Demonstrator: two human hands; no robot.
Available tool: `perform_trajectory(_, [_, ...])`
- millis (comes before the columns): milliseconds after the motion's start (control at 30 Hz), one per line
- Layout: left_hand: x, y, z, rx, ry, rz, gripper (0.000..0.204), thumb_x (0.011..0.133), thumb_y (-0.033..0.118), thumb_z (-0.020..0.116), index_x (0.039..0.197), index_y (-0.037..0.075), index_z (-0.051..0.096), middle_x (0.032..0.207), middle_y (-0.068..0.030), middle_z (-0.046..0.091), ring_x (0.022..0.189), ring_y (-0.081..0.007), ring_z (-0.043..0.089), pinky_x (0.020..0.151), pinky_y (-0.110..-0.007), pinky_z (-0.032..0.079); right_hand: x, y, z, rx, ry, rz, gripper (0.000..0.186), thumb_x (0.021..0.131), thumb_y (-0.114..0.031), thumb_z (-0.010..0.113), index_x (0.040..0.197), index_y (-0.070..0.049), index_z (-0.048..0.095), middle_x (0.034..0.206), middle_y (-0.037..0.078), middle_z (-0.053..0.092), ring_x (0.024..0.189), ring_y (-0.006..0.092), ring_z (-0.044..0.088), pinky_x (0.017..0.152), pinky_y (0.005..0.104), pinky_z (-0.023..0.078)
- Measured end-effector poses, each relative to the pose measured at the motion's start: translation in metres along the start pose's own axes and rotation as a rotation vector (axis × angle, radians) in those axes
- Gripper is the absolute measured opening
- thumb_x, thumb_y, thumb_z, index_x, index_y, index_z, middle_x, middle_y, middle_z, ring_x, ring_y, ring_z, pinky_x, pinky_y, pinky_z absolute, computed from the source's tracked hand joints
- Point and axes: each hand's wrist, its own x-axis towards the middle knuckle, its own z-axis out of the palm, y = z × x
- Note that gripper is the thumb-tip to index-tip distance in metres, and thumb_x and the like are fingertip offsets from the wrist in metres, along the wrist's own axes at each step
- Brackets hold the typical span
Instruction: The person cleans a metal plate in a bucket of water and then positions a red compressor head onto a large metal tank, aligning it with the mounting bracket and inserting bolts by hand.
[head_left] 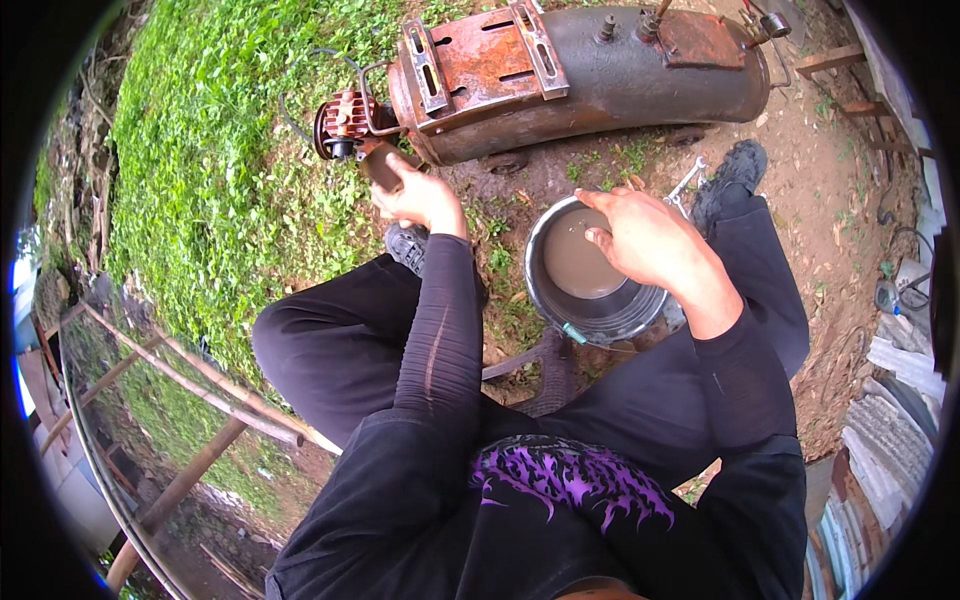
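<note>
At the left I note wooden poles point(195, 385) on the near side, with green grass point(200, 150) beyond them. Right of the grass, on the far side, sits a red finned unit point(350, 112), at the left end of the tank point(610, 90). Just near of that unit I find a flat brown piece point(390, 168). My left hand point(420, 198) is at its near edge, fingers bent against it; I cannot tell whether they pinch it. A grey shoe point(406, 245) shows just near of this hand.

The tank lies lengthwise across the far side, dark and rust-marked, with a rusty slotted plate point(485, 62) on top toward its left.

Near of the tank, a dark bucket point(620, 322) stands on the ground between the legs, holding murky brown water point(575, 265). Above its right part I observe my right hand point(650, 240), fingers extended and thumb apart; contact with the rim cannot be confirmed.

A metal wrench point(688, 182) is just beyond that hand, beside a dark shoe point(735, 175). Corrugated sheets point(885, 455) are stacked at the near right.
</note>
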Motion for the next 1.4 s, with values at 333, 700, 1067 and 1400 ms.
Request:
perform_trajectory(333, [-0.038,0.033,-0.001,0.244,-0.389,0.614,0.032,0.102,0.032,0.064,0.112,0.001,0.064,0.119,-0.0186,0.063,0.100,-0.0426,0.065,0.085,-0.052,0.049,0.002,0.006,0.009,-0.046,0.134,-0.090,0.041,0.094,-0.016,0.063,0.133,-0.004,0.067,0.116,0.022,0.072,0.110,0.0379,0.069,0.096,0.0473,0.056])
perform_trajectory(700, [-0.060,0.042,0.002,0.084,-0.470,0.811,0.014,0.090,0.012,0.073,0.102,0.005,0.068,0.098,-0.0128,0.069,0.081,-0.0362,0.070,0.074,-0.046,0.056,0.010,0.003,0.005,0.017,0.057,-0.055,0.047,0.093,-0.013,0.067,0.139,-0.003,0.062,0.125,0.025,0.069,0.119,0.0424,0.063,0.107,0.0478,0.048])
perform_trajectory(1067, [-0.067,0.038,0.019,-0.211,-0.623,0.542,0.011,0.094,0.004,0.073,0.100,-0.004,0.069,0.088,-0.0168,0.076,0.078,-0.0221,0.072,0.076,-0.034,0.055,0.007,0.002,0.003,-0.009,0.085,-0.085,0.042,0.094,-0.013,0.064,0.135,-0.004,0.065,0.123,0.022,0.070,0.116,0.0378,0.067,0.101,0.0469,0.053])
perform_trajectory(1400, [-0.086,0.057,0.022,-0.229,-0.729,0.686,0.012,0.090,0.001,0.075,0.099,-0.006,0.072,0.090,-0.0201,0.075,0.077,-0.0229,0.073,0.075,-0.034,0.056,0.006,-0.004,0.000,0.020,0.037,-0.061,0.043,0.095,-0.012,0.065,0.137,-0.001,0.063,0.130,0.023,0.067,0.121,0.0408,0.062,0.108,0.0474,0.048])
